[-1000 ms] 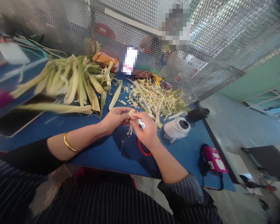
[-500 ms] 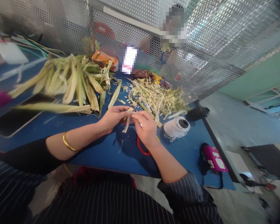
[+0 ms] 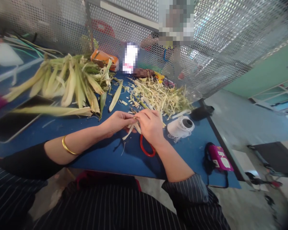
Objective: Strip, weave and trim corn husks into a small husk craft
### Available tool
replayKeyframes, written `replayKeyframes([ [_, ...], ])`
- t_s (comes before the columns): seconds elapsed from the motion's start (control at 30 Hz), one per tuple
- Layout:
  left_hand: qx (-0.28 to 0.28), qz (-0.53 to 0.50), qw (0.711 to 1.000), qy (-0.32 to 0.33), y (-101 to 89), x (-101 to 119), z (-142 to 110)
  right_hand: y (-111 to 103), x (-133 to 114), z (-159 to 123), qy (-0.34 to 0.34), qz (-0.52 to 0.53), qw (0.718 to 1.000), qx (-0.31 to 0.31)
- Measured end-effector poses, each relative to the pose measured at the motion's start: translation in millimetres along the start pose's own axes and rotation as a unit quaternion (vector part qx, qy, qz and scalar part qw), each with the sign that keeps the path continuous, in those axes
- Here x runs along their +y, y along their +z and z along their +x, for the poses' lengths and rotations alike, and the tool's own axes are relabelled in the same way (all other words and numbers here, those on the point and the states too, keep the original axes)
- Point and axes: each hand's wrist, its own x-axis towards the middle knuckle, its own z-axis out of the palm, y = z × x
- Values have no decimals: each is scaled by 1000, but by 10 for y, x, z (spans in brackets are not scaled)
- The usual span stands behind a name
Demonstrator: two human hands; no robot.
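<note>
At the near middle of the blue table [image 3: 100, 161], your left hand [image 3: 116, 123] and right hand [image 3: 150, 125] meet over a pale husk strip [image 3: 128, 133]. Your left grip pinches its upper end between thumb and fingers; your right grip is pressed together on the same end, touching the left fingertips, and two loose tails hang below. Under your right palm shows a red loop handle [image 3: 142, 147]; whether you hold it cannot be told. A gold bangle [image 3: 65, 146] rings your left forearm.

Far left of your hands lies a pile of husks [image 3: 73, 84], and just beyond your fingers a single husk [image 3: 116, 96]. Far right spreads a heap of shreds [image 3: 164, 99]; near it, to the right of your right hand, stands a white thread cone [image 3: 179, 130]. Legible lettering is scarce: at the right edge, a magenta pouch [image 3: 221, 158] bears pale labels too small to read. At the far side, the print on an orange packet [image 3: 105, 59] is likewise unreadable, and a bright screen [image 3: 131, 58] beside it is pixelated.
</note>
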Motion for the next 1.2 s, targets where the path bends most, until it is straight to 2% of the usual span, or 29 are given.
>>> replayKeyframes([
  [0.13,-18,-15,1000,0,-6,-14,5,65,-60,-35,123,101,987,37],
  [0.2,-20,-15,1000,-5,-10,-15,9,76,-62,-42,155,140,977,46],
  [0.27,-11,-8,1000,-8,-9,-14,12,60,-39,-34,137,131,981,32],
  [0.37,8,-5,1000,-9,4,-13,8,21,4,-10,52,70,996,3],
  [0.43,14,-10,1000,-13,16,-16,4,22,13,-2,21,48,999,-13],
  [0.57,10,-26,999,-21,34,-23,0,98,-13,-18,79,66,995,-11],
  [0.7,35,-41,998,-43,26,-25,14,101,6,-27,144,155,977,27],
  [0.73,51,-50,997,-44,19,-27,20,76,15,-23,139,163,976,41],
  [0.8,89,-78,992,-32,2,-34,36,14,20,-13,75,142,986,50],
  [0.87,120,-120,985,-12,-14,-50,54,-29,-10,-9,-35,91,995,8],
  [0.93,130,-155,979,2,-23,-73,69,-31,-65,-16,-124,39,990,-47],
  [1.0,124,-161,979,6,-20,-93,76,0,-116,-31,-143,15,988,-62],
  [1.03,121,-150,981,9,-16,-98,75,19,-133,-39,-124,21,991,-47],
  [1.1,119,-109,987,16,-4,-90,66,51,-139,-49,-42,76,996,6],
  [1.2,110,-47,992,30,9,-48,43,73,-108,-51,130,185,971,76],
])
